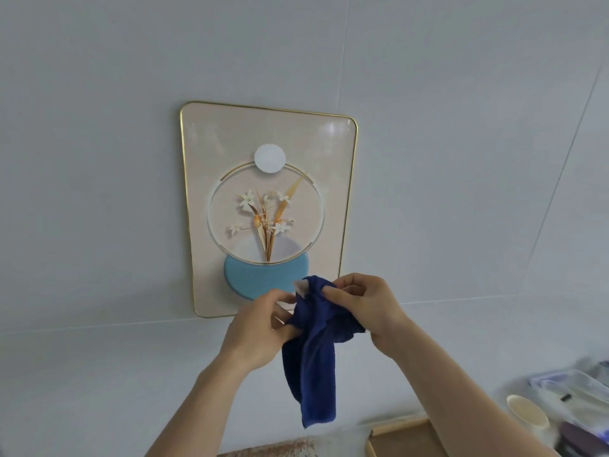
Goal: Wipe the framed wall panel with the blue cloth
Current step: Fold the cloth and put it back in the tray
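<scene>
Two bare forearms rise from the bottom edge toward the framed wall panel (268,209), and between them hangs the blue cloth (313,354), bunched at the top and trailing down in a loose tail below the panel's lower edge. The left hand (260,328) pinches the cloth's upper left fold, fingers closed on the fabric in front of the panel's bottom border. The right hand (365,308) grips the bunched top from the other side, fingers curled shut on it just before the panel's lower right corner, near a small white tag (301,287) at the cloth's top. The cloth appears to be held just in front of the panel rather than pressed to it, though contact cannot be told for certain. The step in hand looks like gathering or refolding the cloth into a pad before wiping begins. The next move calls for one hand to take the folded cloth flat against the glossy face and sweep across it, keeping the dangling tail clear. Below and right of the panel sit a wooden tray (400,435) and a pale cup (527,413).
</scene>
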A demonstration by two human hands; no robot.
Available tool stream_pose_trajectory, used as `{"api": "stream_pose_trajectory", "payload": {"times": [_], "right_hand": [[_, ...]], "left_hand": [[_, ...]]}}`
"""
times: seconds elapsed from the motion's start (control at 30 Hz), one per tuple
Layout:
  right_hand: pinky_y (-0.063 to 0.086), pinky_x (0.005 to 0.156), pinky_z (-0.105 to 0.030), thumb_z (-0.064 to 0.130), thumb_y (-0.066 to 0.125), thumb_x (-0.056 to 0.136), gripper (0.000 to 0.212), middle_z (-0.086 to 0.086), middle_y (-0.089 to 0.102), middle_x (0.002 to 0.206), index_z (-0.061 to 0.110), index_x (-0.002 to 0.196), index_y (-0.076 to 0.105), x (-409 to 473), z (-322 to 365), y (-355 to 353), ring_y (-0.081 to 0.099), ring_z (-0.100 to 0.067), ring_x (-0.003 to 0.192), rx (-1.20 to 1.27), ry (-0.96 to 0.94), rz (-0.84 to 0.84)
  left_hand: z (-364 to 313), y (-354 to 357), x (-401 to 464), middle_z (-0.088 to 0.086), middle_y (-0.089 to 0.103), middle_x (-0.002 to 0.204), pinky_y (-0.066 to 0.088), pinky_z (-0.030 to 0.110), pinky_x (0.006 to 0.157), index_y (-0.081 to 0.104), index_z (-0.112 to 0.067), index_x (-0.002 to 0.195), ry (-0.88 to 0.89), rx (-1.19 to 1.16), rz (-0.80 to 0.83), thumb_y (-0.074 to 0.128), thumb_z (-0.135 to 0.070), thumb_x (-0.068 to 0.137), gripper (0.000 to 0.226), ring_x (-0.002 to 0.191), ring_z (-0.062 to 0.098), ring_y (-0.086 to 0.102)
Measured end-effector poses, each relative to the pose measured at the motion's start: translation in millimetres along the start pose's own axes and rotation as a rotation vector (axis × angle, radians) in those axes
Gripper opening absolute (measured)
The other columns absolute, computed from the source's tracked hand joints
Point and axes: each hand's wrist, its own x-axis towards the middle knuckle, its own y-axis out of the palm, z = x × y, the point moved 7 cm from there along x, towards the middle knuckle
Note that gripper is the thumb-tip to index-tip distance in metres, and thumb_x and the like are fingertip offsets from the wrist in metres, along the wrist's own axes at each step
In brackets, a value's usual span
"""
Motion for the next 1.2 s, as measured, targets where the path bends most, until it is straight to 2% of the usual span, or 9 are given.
{"api": "stream_pose_trajectory", "payload": {"times": [0.1,0.27,0.43,0.53,0.67,0.8,0.93,1.07,1.2], "right_hand": [[0.056,0.056,-0.028,0.014,0.083,0.087,0.012,-0.003,0.077,0.074,0.008,0.085,0.073,3.8,-13.1,-53.5,0.071,-0.016,0.064,-0.118,0.02,-0.049],[0.049,0.049,-0.026,0.013,0.083,0.086,0.012,-0.014,0.077,0.08,0.009,0.084,0.072,9.5,-44.7,-132.8,0.067,-0.018,0.059,-0.31,0.059,-0.005],[0.048,0.05,-0.03,0.012,0.079,0.084,0.01,0.007,0.07,0.053,0.011,0.082,0.07,20.2,-70.3,-194.6,0.06,-0.024,0.049,-0.511,0.029,-0.02],[0.049,0.049,-0.032,0.011,0.08,0.084,0.01,0.003,0.073,0.063,0.012,0.081,0.07,28.0,-89.8,-228.8,0.06,-0.024,0.049,-0.513,0.037,-0.062],[0.044,0.042,-0.022,0.011,0.079,0.084,0.012,-0.003,0.073,0.071,0.014,0.08,0.068,38.1,-136.0,-261.5,0.053,-0.002,0.035,-0.548,0.076,-0.067],[0.047,0.049,-0.025,0.016,0.079,0.083,0.016,-0.003,0.078,0.078,0.023,0.077,0.067,43.2,-193.5,-280.1,0.059,-0.001,0.043,-0.627,0.122,-0.056],[0.061,0.072,-0.041,0.016,0.077,0.082,0.027,0.004,0.075,0.077,0.035,0.071,0.06,41.9,-247.2,-281.0,0.071,-0.019,0.075,-0.699,0.14,-0.034],[0.058,0.073,-0.04,0.018,0.073,0.085,0.016,0.006,0.074,0.082,0.03,0.081,0.063,38.7,-300.3,-274.2,0.067,-0.022,0.082,-0.728,0.193,0.032],[0.047,0.068,-0.037,0.019,0.066,0.093,0.006,0.001,0.072,0.097,0.022,0.098,0.064,29.7,-346.0,-262.6,0.064,-0.028,0.089,-0.808,0.189,0.079]], "left_hand": [[0.3,3.9,6.5,-0.014,0.077,0.088,0.058,0.04,0.088,0.059,-0.037,0.109,-0.031,-0.019,-0.046,0.081,-0.027,0.084,0.034,0.081,0.003,0.07],[-23.1,37.4,23.7,-0.02,0.076,0.083,0.056,0.037,0.081,0.059,-0.037,0.093,0.001,0.087,-0.033,0.079,-0.032,0.087,0.021,0.079,0.001,0.066],[-51.0,102.6,42.9,-0.023,0.072,0.085,0.047,0.027,0.07,0.058,-0.039,0.093,0.023,0.154,0.019,0.077,-0.034,0.088,0.021,0.082,-0.002,0.065],[-60.0,143.3,53.5,-0.021,0.074,0.084,0.042,0.023,0.067,0.057,-0.038,0.091,0.013,0.143,0.055,0.077,-0.033,0.087,0.021,0.08,-0.002,0.064],[-58.5,204.1,63.4,-0.02,0.075,0.083,0.044,0.027,0.07,0.056,-0.038,0.088,-0.034,0.111,0.114,0.078,-0.029,0.086,0.024,0.081,0.0,0.066],[-44.5,267.8,63.1,-0.016,0.075,0.085,0.047,0.028,0.072,0.056,-0.04,0.088,-0.095,0.113,0.197,0.079,-0.028,0.085,0.026,0.082,0.002,0.067],[-21.0,322.8,54.6,-0.017,0.076,0.086,0.051,0.028,0.072,0.057,-0.038,0.09,-0.181,0.131,0.263,0.077,-0.027,0.085,0.024,0.081,0.002,0.068],[7.6,372.1,40.5,-0.018,0.075,0.09,0.057,0.035,0.08,0.058,-0.037,0.092,-0.283,0.177,0.314,0.075,-0.028,0.086,0.021,0.085,0.008,0.069],[32.8,407.7,25.4,-0.022,0.069,0.091,0.052,0.031,0.075,0.058,-0.037,0.098,-0.343,0.217,0.314,0.072,-0.029,0.091,0.018,0.089,0.011,0.066]]}}
